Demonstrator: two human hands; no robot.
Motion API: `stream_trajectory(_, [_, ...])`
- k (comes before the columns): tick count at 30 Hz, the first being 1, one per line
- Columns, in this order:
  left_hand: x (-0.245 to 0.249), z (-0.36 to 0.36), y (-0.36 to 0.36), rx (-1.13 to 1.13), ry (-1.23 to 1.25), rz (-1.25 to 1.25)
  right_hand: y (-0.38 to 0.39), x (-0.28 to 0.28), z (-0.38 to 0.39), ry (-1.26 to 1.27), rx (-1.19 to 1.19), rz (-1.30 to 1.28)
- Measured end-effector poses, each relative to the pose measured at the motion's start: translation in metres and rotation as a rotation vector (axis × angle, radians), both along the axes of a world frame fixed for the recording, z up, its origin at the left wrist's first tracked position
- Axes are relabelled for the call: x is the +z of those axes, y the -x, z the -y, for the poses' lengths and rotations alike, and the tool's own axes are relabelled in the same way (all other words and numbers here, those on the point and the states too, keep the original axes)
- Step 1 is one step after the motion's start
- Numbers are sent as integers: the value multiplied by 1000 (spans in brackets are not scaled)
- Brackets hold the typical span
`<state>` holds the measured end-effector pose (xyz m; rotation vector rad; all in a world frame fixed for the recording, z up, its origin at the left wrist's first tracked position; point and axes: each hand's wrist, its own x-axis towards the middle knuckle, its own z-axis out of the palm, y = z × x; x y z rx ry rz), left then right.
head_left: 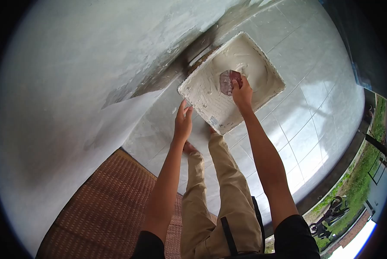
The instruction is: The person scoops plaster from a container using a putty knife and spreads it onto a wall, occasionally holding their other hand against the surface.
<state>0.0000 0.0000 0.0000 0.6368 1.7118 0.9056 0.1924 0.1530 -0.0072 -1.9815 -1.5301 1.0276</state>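
Note:
A square tray (273, 69) with a crusted rim holds pale, creamy plaster (256, 58) spread over its bottom and heaped toward the far side. My right hand (242, 91) grips a reddish-brown, plaster-smeared putty scraper (228, 83), its flat blade over the plaster in the middle of the tray. At the tray's near left edge is my left hand (183, 121), fingers apart and fingertips right by the rim, with nothing seen in it.
A grey wall (72, 56) with rough, patchy areas rises on the left. Glossy grey tiles (308, 103) cover the floor around the tray. A brown woven mat (111, 203) lies at lower left. Grass (357, 190) and a parked motorbike (331, 211) show outside at right.

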Motion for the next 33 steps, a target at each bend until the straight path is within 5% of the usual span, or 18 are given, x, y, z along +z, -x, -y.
stream_trajectory(9, [-4, 1, 1, -11, -19, 2, -12, 11, 12, -53, -67, -132])
stream_trajectory(15, [-3, 0, 0, -8, -28, 25, -6, 21, 5, -269, 248, -90])
stream_trajectory(20, [-7, 2, -2, -8, -10, -4, 16, 25, -3, -386, 609, 233])
stream_trajectory(33, [-2, -1, -1, -12, 13, -9, -6, 36, -11, -455, 963, 167])
